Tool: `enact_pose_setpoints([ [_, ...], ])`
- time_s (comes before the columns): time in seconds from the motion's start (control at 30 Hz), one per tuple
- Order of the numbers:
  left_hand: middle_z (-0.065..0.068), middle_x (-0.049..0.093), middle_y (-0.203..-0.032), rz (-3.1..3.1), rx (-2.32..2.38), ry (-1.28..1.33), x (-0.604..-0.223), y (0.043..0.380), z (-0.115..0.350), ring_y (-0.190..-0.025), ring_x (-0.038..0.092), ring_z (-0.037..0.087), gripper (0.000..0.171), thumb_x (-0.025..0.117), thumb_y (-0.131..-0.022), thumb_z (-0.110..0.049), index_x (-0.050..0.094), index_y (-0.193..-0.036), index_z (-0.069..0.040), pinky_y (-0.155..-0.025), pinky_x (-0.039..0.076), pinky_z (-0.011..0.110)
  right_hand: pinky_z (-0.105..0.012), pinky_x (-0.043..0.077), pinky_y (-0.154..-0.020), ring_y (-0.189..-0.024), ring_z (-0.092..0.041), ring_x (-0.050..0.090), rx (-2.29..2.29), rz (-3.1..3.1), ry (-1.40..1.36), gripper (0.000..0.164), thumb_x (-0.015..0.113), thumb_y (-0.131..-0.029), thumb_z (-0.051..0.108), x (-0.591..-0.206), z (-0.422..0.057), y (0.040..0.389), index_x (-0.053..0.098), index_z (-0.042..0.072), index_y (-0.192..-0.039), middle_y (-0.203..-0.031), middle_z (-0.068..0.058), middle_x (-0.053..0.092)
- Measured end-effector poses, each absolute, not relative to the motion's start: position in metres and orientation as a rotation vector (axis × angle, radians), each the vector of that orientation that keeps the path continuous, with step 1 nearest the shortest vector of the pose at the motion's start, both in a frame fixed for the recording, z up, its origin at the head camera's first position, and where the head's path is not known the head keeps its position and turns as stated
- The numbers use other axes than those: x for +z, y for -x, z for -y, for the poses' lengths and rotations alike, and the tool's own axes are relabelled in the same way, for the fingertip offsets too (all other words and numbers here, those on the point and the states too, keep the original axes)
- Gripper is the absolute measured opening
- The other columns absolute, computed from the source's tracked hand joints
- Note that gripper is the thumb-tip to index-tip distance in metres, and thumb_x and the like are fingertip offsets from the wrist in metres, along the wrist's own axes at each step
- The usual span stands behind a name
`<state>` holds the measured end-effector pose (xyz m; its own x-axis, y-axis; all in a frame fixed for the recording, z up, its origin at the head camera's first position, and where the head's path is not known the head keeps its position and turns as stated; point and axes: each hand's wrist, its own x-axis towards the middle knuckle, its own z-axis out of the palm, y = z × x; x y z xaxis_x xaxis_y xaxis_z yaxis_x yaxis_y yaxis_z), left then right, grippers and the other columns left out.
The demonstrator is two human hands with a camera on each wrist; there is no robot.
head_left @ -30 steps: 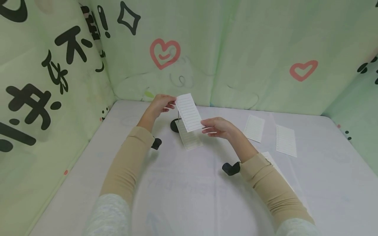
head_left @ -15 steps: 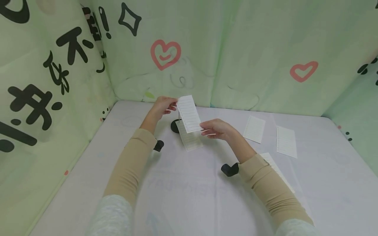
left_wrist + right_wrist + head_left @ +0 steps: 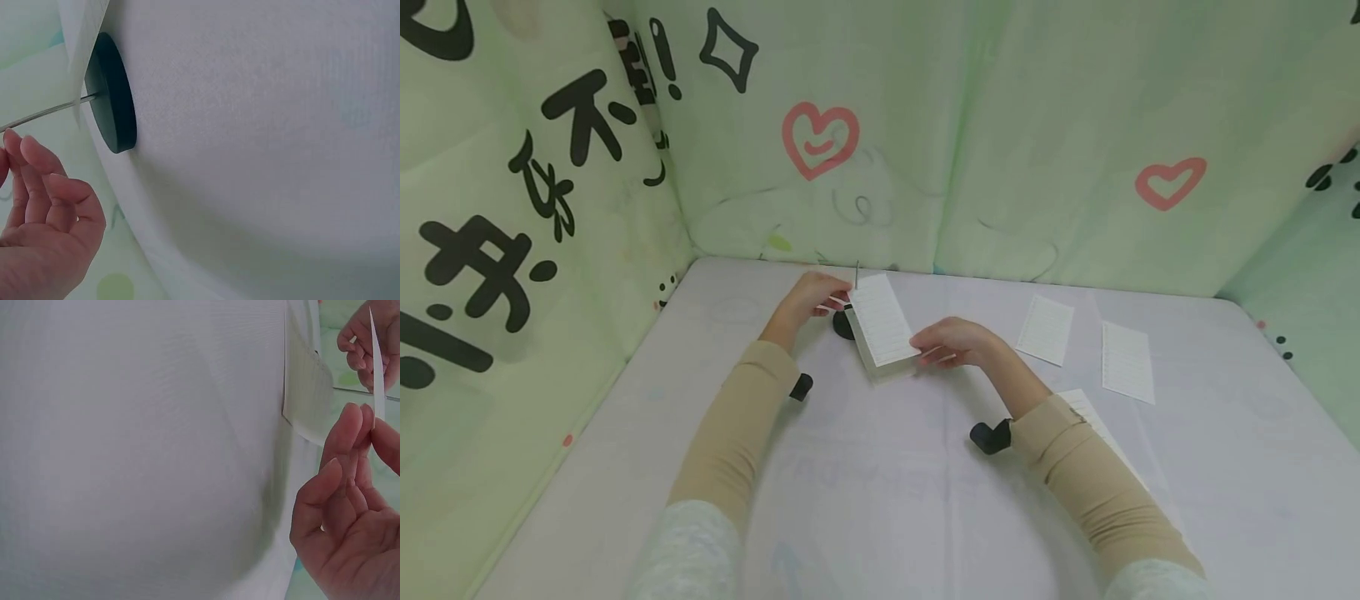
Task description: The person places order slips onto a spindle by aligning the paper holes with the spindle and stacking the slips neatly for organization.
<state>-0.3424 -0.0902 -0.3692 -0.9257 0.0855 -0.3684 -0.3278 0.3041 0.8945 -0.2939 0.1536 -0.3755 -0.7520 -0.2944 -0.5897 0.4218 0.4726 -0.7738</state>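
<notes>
Between both hands is a small white lined sheet of paper [image 3: 883, 321]. My left hand [image 3: 808, 300] pinches its far left corner, and my right hand [image 3: 958, 340] pinches its near right corner between thumb and fingertips. The thin metal rod of a paper spike [image 3: 857, 276] sticks up above the sheet near the left fingers, and the sheet appears pierced by it. The spike's round dark base [image 3: 114, 94] stands on the table, partly covered in the head view. Another lined sheet [image 3: 891, 372] lies lower, at the base, mostly hidden under the held one.
Two more lined sheets, a nearer-left one [image 3: 1047, 330] and a right one [image 3: 1127, 362], lie on the white table [image 3: 865, 500]. A further sheet [image 3: 1093, 417] is partly under the right forearm. Green printed curtains [image 3: 1037, 125] surround the table. Dark wrist cameras [image 3: 991, 437] jut from the sleeves.
Both hands have lowered the held sheet toward the base. The rod, earlier seen only beneath the sheet, now shows above it. The other sheets have stayed put.
</notes>
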Motion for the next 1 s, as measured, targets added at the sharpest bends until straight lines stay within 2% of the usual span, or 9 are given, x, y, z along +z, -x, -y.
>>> enact_pose_setpoints([
  [0.27, -0.005, 0.061, -0.068, -2.205, 1.612, 0.299, -0.375, 0.34, 0.089, -0.056, 0.056, 0.007, 0.019, 0.062, -0.087, -0.022, 0.063, -0.095, -0.005, -0.055, 0.036, 0.023, -0.027, 0.04, -0.07, -0.073, -0.01, 0.061, -1.243, -2.051, -0.091, 0.028, 0.059, -0.088, 0.02, -0.381, -0.155, 0.295, 0.055, 0.002, -0.11, -0.079, 0.003, 0.061],
  [0.43, -0.007, 0.06, -0.065, -2.231, 1.554, 0.33, -0.379, 0.34, 0.089, -0.054, 0.055, 0.006, 0.023, 0.062, -0.087, -0.024, 0.063, -0.099, -0.005, -0.057, 0.036, 0.023, -0.024, 0.041, -0.064, -0.069, -0.009, 0.062, -1.204, -2.05, -0.105, 0.019, 0.061, -0.087, 0.019, -0.384, -0.153, 0.295, 0.059, 0.004, -0.098, -0.07, 0.002, 0.065],
  [0.57, -0.008, 0.06, -0.062, -2.247, 1.521, 0.358, -0.383, 0.341, 0.088, -0.054, 0.055, 0.006, 0.024, 0.063, -0.087, -0.023, 0.064, -0.099, -0.003, -0.052, 0.034, 0.022, -0.023, 0.041, -0.06, -0.066, -0.009, 0.063, -1.158, -2.082, -0.11, 0.016, 0.062, -0.086, 0.021, -0.388, -0.151, 0.296, 0.061, 0.005, -0.09, -0.067, 0.0, 0.066],
  [0.8, -0.008, 0.058, -0.054, -2.254, 1.527, 0.395, -0.393, 0.344, 0.087, -0.046, 0.052, 0.005, 0.014, 0.064, -0.085, -0.02, 0.064, -0.081, -0.006, -0.046, 0.03, 0.021, -0.023, 0.041, -0.058, -0.062, -0.008, 0.061, -1.086, -2.125, -0.113, 0.018, 0.062, -0.086, 0.021, -0.386, -0.148, 0.294, 0.062, 0.005, -0.091, -0.065, 0.002, 0.066],
  [1.0, -0.007, 0.056, -0.048, -2.263, 1.542, 0.429, -0.402, 0.349, 0.085, -0.037, 0.048, 0.004, 0.016, 0.064, -0.084, -0.015, 0.064, -0.092, -0.001, -0.038, 0.025, 0.019, -0.023, 0.04, -0.056, -0.06, -0.008, 0.061, -1.057, -2.13, -0.137, 0.017, 0.063, -0.086, 0.02, -0.387, -0.145, 0.296, 0.065, 0.004, -0.092, -0.065, 0.001, 0.066],
])
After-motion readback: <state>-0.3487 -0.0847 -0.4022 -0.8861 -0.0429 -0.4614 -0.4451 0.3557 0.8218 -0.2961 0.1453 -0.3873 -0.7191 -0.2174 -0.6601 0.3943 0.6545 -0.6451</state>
